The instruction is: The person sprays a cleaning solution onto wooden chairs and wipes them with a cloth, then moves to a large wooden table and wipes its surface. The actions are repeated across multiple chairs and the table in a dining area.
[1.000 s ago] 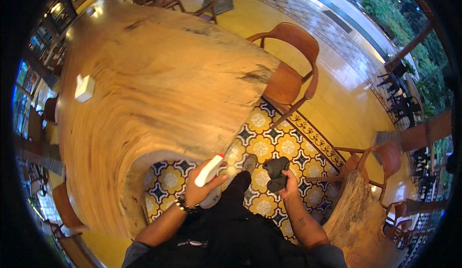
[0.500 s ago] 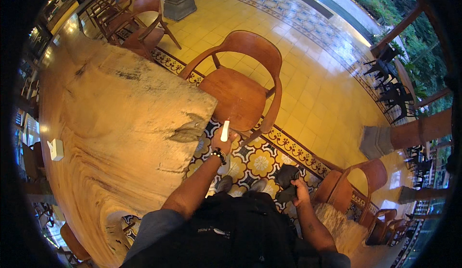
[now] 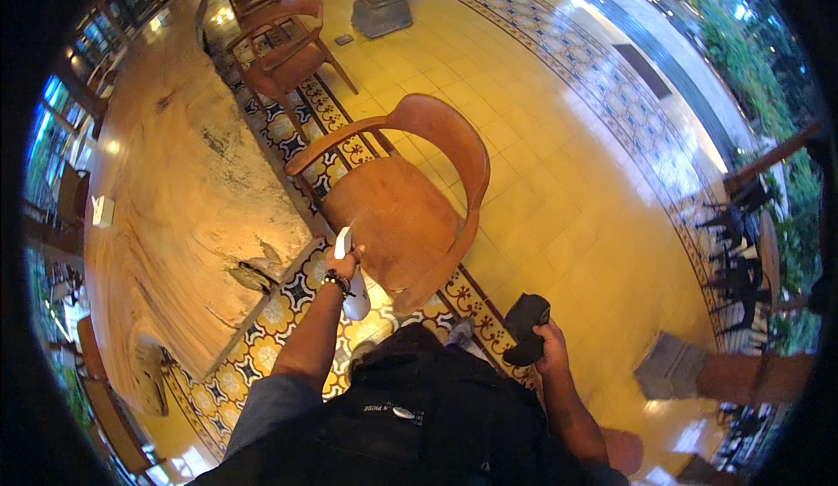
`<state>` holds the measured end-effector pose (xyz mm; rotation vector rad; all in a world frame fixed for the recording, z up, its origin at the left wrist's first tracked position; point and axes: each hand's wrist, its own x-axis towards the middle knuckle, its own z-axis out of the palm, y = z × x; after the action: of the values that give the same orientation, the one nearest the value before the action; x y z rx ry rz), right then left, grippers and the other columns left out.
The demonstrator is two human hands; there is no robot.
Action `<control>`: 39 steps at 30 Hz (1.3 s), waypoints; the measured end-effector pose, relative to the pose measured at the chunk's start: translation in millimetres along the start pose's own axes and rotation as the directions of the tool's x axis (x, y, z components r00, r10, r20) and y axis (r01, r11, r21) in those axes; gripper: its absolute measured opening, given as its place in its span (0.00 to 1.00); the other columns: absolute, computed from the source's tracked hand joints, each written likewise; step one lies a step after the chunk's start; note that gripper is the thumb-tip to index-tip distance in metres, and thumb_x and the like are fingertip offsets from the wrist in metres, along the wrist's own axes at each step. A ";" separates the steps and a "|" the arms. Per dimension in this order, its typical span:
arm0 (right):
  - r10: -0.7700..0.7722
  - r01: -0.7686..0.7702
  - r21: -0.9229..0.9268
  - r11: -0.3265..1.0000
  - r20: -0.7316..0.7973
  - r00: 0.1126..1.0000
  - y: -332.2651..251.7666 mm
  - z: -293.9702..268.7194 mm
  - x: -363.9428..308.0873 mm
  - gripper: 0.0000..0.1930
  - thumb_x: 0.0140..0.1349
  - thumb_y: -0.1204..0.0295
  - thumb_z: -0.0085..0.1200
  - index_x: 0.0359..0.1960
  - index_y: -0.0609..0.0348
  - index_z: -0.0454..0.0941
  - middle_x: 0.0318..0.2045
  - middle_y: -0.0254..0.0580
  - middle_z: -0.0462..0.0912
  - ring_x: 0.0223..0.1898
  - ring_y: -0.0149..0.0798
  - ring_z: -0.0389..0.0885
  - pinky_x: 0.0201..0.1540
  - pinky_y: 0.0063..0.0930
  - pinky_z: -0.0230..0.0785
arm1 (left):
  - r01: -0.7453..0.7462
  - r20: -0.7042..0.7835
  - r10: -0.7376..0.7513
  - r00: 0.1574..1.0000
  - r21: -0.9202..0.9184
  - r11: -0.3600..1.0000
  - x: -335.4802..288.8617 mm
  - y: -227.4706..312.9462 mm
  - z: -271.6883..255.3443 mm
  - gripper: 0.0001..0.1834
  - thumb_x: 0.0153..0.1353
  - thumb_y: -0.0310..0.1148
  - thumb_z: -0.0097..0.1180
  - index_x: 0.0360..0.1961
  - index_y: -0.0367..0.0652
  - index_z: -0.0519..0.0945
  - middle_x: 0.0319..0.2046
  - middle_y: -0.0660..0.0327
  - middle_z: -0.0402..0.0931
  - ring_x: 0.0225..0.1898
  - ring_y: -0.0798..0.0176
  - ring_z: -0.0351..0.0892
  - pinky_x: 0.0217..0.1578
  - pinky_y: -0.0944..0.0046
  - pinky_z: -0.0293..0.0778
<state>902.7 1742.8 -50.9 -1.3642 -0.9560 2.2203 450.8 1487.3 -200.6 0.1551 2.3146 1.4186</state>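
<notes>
Your left hand [image 3: 343,263] is closed around a white plastic spray bottle [image 3: 349,270]: its narrow head sticks up above your fingers and its rounded body hangs below your wrist, beside a dark beaded bracelet [image 3: 335,283]. That hand is raised in front of the seat of the brown wooden armchair with a curved back rail [image 3: 401,211], just at the seat's near left edge; whether the bottle touches the wood cannot be told. Your right hand [image 3: 548,344] is curled tight on a crumpled dark cloth [image 3: 526,327], held low and well to the right of the armchair, over the plain yellow floor tiles [image 3: 559,181]. Left of the armchair runs the long slab table of pale, glossy natural-edge wood [image 3: 175,215], its ragged end close to your left forearm. Under the armchair and along the table's edge lies a band of patterned yellow, white and dark blue tiles [image 3: 288,303]. Beyond the armchair, farther along the table, stands a second brown wooden armchair [image 3: 284,45], and past that a grey stone pillar base [image 3: 381,2].
</notes>
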 end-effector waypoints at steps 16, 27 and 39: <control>0.085 0.010 -0.301 0.954 0.300 0.950 -257.5 72.1 307.7 0.28 0.60 0.79 0.52 0.65 0.68 0.72 0.55 0.48 0.83 0.55 0.49 0.83 0.60 0.45 0.75 | 0.209 0.226 -0.090 0.970 -0.588 0.781 108.4 218.4 186.2 0.26 0.63 0.27 0.68 0.62 0.44 0.77 0.44 0.67 0.82 0.41 0.71 0.79 0.38 0.67 0.77; 0.182 0.647 -0.590 0.483 0.790 0.585 -332.3 335.2 446.3 0.20 0.61 0.79 0.53 0.56 0.69 0.79 0.46 0.41 0.85 0.46 0.40 0.83 0.53 0.31 0.73 | 0.104 -0.184 -0.251 0.950 -0.573 0.813 130.8 223.0 179.6 0.26 0.60 0.39 0.74 0.58 0.44 0.81 0.39 0.64 0.83 0.42 0.68 0.80 0.40 0.64 0.78; 0.994 0.174 0.984 0.033 -0.050 0.093 -136.6 558.6 513.4 0.29 0.66 0.50 0.48 0.57 0.57 0.84 0.64 0.43 0.80 0.72 0.51 0.68 0.73 0.51 0.58 | 0.424 -0.740 -0.593 0.317 -0.449 0.787 -77.2 216.1 301.5 0.27 0.56 0.45 0.75 0.54 0.45 0.84 0.42 0.57 0.88 0.44 0.53 0.89 0.48 0.56 0.81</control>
<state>164.0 1954.7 -111.7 -1.9287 1.5860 1.0987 617.0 1814.8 -107.6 -1.6047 2.4705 1.4674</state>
